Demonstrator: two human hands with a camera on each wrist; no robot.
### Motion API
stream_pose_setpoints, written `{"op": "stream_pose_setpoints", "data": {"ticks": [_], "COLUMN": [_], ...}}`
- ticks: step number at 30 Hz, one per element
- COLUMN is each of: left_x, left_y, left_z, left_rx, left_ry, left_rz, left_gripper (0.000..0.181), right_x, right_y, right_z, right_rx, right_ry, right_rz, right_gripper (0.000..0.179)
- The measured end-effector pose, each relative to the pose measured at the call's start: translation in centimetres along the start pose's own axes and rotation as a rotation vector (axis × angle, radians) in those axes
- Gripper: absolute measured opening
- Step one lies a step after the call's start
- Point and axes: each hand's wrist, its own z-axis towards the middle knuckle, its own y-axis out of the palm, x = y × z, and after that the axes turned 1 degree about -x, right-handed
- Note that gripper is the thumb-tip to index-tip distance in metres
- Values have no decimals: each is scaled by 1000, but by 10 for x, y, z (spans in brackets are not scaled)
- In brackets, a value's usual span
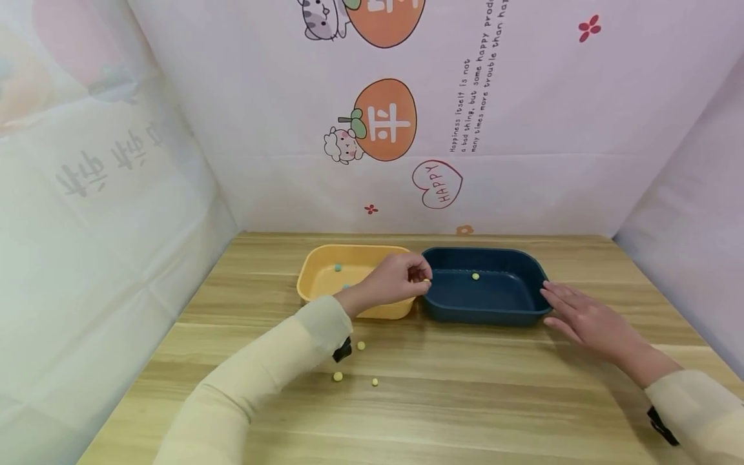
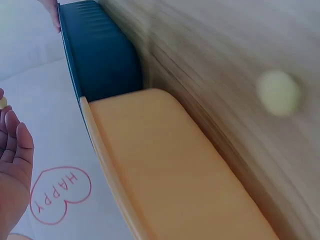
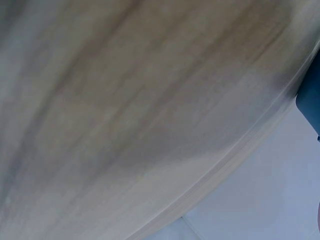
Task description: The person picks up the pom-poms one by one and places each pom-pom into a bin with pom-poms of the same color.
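Note:
My left hand [image 1: 401, 279] pinches a small yellow ball [image 2: 3, 103] between thumb and fingers, above the spot where the two bins meet. Beneath that arm is the yellow bin [image 1: 308, 274], with small blue-green pieces [image 1: 338, 267] inside. The dark blue bin [image 1: 485, 316] stands beside it on the right, and another yellow ball [image 1: 475, 276] lies within. With fingers extended, my right hand [image 1: 589, 321] touches the blue bin's right end. The right wrist view shows mostly blurred tabletop and a corner of the blue bin [image 3: 311, 97].
Several loose yellow balls, among them one ball [image 1: 338, 376] near the left forearm, lie on the wooden table [image 1: 465, 407] in front of the bins. A printed white cloth [image 1: 523, 187] hangs behind, and more cloth hangs at both sides.

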Motion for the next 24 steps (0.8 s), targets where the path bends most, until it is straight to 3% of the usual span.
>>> {"op": "stream_pose_setpoints", "data": {"ticks": [12,18,24], "left_x": [1,2,-1], "left_y": [31,40,50], "left_z": [39,52,57], "left_rx": [-4,-11,-66], "left_ry": [-109,-143,-164], "left_rz": [-57,-10,30], "left_gripper": [5,5,4], "right_x": [-1,0,0], "right_y": [-2,-1,-2], "right_z": [2,3,3], "right_rx": [-10,7,12], "right_ry": [-5,-20,-25], "right_rz": [-6,-1,-6], "right_gripper": [58,59,59]}}
